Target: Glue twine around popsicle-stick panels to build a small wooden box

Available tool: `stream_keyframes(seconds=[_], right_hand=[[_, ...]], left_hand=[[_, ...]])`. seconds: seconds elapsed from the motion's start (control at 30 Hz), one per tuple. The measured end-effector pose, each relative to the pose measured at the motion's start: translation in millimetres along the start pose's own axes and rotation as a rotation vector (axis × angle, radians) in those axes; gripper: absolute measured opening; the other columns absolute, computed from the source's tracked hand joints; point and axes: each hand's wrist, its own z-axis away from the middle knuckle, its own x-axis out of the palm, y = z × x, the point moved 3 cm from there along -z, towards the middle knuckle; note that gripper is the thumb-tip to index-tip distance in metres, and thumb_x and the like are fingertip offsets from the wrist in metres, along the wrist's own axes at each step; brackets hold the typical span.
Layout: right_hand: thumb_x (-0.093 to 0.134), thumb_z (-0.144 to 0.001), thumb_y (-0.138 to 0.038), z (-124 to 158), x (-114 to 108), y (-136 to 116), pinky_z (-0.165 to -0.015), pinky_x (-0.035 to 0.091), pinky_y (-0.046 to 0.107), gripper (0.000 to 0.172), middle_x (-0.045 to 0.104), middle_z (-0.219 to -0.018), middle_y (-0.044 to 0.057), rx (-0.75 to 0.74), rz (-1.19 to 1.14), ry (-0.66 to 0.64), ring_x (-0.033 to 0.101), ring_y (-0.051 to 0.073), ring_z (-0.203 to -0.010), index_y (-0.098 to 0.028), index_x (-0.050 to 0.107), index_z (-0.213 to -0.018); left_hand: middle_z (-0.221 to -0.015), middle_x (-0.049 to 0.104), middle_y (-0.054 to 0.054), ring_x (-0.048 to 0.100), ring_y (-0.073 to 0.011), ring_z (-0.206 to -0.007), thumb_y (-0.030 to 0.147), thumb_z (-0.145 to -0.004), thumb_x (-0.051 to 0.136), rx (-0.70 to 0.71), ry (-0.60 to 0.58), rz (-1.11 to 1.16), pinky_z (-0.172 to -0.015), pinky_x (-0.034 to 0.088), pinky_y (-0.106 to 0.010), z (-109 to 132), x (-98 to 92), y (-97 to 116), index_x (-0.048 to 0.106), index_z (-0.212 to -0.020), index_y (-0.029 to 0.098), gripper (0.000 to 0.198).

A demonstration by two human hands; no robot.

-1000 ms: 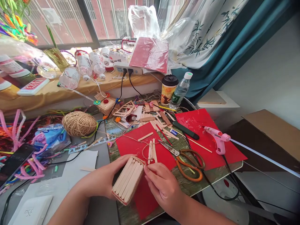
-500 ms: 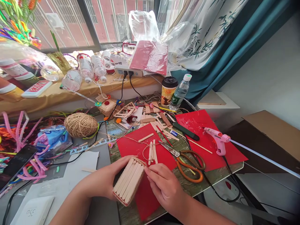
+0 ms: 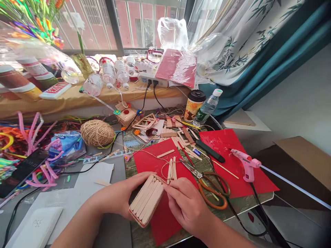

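My left hand (image 3: pixel 120 196) is closed around a small box of craft sticks (image 3: pixel 147 200), tilted with its stick-covered face toward me. Twine-like cord shows along the box's edges. At its upper right corner, the thumb and fingers of my right hand (image 3: pixel 187 208) are pinched together on the twine (image 3: pixel 162 169), which loops over the red sheet (image 3: pixel 165 220). The fingertips hide exactly where it meets the box. That strand leads back to a ball of twine (image 3: pixel 97 133) at the left. Loose craft sticks (image 3: pixel 170 171) lie just beyond my right hand.
Orange-handled scissors (image 3: pixel 213 187) lie right of my right hand. Farther right, a pink glue gun (image 3: pixel 245 160) rests on another red sheet (image 3: pixel 263 184), its cord trailing off the table edge. A lidded cup (image 3: pixel 193 105) and water bottle (image 3: pixel 207 108) stand behind scattered sticks.
The whole view has shifted, so the scene sits slightly farther right and the tabletop a little lower. Both hands keep nearly the same hold at the box.
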Motion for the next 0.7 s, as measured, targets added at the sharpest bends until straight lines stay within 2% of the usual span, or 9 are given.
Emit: stream_keyframes(seconds=[0.23, 0.4, 0.6, 0.7], right_hand=[[0.057, -0.096, 0.003, 13, 1, -2, -0.083, 0.061, 0.043, 0.052, 0.073, -0.107, 0.014, 0.051, -0.089, 0.007, 0.066, 0.026, -0.093, -0.018, 0.063, -0.143], [0.065, -0.095, 0.0, 22, -2, -1, -0.077, 0.06, 0.039, 0.032, 0.071, -0.097, 0.009, 0.13, -0.095, 0.042, 0.066, 0.023, -0.086, -0.02, 0.069, -0.119], [0.072, -0.095, 0.0, 16, -23, 4, -0.076, 0.059, 0.035, 0.025, 0.074, -0.089, 0.003, 0.138, -0.164, 0.082, 0.068, 0.019, -0.079, -0.024, 0.069, -0.101], [0.076, -0.095, -0.005, 8, -39, 11, -0.075, 0.061, 0.033, 0.021, 0.075, -0.086, 0.002, 0.206, -0.189, 0.138, 0.072, 0.019, -0.078, -0.025, 0.068, -0.095]], left_hand=[[-0.169, 0.049, -0.008, 0.052, -0.0365, -0.151, 0.048, -0.058, 0.103, -0.002, -0.01, 0.038, -0.126, 0.043, -0.038, -1, -1.2, 5, 0.035, -0.167, 0.034, 0.129], [-0.167, 0.052, -0.007, 0.054, -0.0358, -0.15, 0.046, -0.06, 0.102, 0.001, -0.012, 0.047, -0.123, 0.046, -0.037, -1, -2.7, 8, 0.036, -0.166, 0.033, 0.125], [-0.168, 0.051, -0.007, 0.055, -0.0371, -0.149, 0.048, -0.06, 0.101, 0.033, -0.009, 0.029, -0.121, 0.048, -0.036, 0, -3.2, 5, 0.034, -0.167, 0.034, 0.127], [-0.166, 0.053, -0.006, 0.056, -0.0361, -0.148, 0.048, -0.06, 0.101, 0.042, -0.013, 0.036, -0.12, 0.048, -0.035, -1, -3.7, 6, 0.035, -0.167, 0.035, 0.127]])
